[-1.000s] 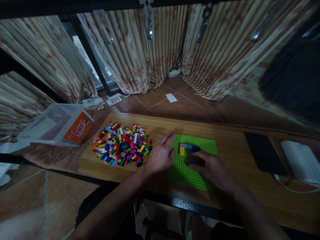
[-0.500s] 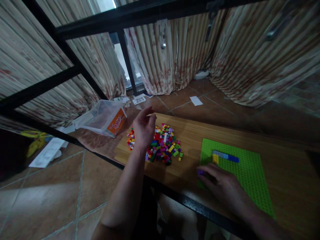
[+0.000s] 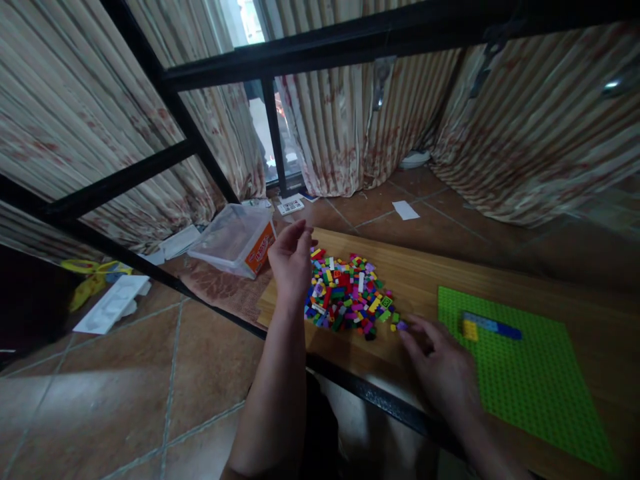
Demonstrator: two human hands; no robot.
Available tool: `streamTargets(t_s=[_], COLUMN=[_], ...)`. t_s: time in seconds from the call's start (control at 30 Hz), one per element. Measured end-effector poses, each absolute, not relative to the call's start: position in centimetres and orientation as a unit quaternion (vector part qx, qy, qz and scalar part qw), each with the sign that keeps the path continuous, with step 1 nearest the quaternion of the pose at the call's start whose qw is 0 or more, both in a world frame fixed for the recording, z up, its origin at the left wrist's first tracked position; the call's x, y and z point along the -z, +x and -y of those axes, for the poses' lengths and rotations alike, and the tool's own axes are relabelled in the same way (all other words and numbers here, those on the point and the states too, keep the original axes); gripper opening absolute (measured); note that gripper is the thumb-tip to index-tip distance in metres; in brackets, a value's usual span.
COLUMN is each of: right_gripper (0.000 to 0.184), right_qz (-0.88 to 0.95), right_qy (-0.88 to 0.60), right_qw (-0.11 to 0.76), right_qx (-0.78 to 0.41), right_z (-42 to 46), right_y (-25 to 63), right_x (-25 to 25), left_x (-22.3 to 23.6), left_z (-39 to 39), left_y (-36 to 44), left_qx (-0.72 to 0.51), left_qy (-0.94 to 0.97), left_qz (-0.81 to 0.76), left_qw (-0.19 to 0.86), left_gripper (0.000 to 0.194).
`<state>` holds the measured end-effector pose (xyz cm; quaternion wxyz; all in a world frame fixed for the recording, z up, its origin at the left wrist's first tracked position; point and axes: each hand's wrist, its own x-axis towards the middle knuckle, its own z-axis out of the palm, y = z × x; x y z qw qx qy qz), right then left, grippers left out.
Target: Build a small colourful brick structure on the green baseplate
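Observation:
My left hand (image 3: 291,263) is raised over the left edge of a pile of small colourful building bricks (image 3: 347,300); its fingers are loosely bent and apart, and nothing shows in them. My right hand (image 3: 445,363) is low over the table between the pile and a green baseplate (image 3: 540,373). At the tips of its thumb and forefinger is a small purple brick (image 3: 402,326), beside the pile's right edge. On the baseplate sit a yellow brick (image 3: 470,330) and a row of light blue and dark blue bricks (image 3: 507,330).
The wooden table (image 3: 400,263) has a dark metal front edge (image 3: 370,393). A clear plastic box (image 3: 230,237) with an orange label stands beyond its left end. White paper (image 3: 405,210) lies on the tiled floor behind. Curtains (image 3: 330,133) hang behind a black frame (image 3: 310,67).
My right hand has moved off the baseplate's left edge to the pile's right side, with the purple brick at its fingertips. My left hand stays near the pile. The view has turned left.

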<state>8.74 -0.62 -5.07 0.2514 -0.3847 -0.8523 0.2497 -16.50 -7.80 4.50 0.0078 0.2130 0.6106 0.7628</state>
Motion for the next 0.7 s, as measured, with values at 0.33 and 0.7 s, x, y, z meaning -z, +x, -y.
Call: streamTargets(t_s=[0.33, 0.7], right_gripper=[0.025, 0.030], right_qz=[0.829, 0.857], right_qy=[-0.360, -0.291], right_qw=[0.288, 0.267], right_qx=[-0.317, -0.332], right_z=[5.9, 5.3], right_y=[7.6, 2.1], right_x=[6.6, 4.6], left_x=[-4.6, -4.5], left_z=[9.8, 10.2], left_y=[-17.6, -17.3], left_qx=[-0.790, -0.773], left_qy=[0.174, 0.187], left_qz=[-0.587, -0.601], left_qw=[0.038, 0.076], left_gripper=[0.024, 0.021])
